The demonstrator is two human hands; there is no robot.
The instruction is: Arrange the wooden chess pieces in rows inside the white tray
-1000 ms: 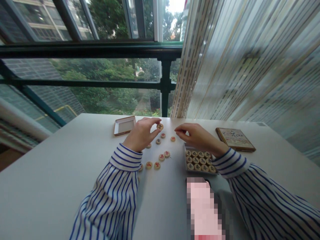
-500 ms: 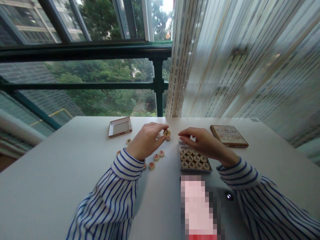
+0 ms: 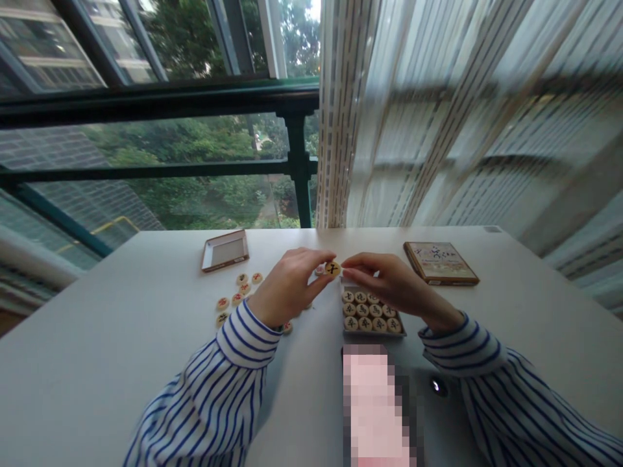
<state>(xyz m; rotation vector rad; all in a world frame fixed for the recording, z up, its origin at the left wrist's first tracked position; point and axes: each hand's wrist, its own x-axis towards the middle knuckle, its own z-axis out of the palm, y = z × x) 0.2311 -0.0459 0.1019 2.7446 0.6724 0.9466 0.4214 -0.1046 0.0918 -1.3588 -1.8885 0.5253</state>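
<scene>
Left hand (image 3: pixel 292 282) had brought the black-marked piece (image 3: pixel 332 268) nearer the right hand (image 3: pixel 387 279) above the desk (image 3: pixel 121 337), pinching its rim, perhaps to keep the face clear; at its three o'clock, right fingertips nearly met, any grip unclear.

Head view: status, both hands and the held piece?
Left hand: grip closed on black-marked round piece. Right hand: grip at that piece's edge, contact unclear. Right hand partly hides open piece box.
</scene>
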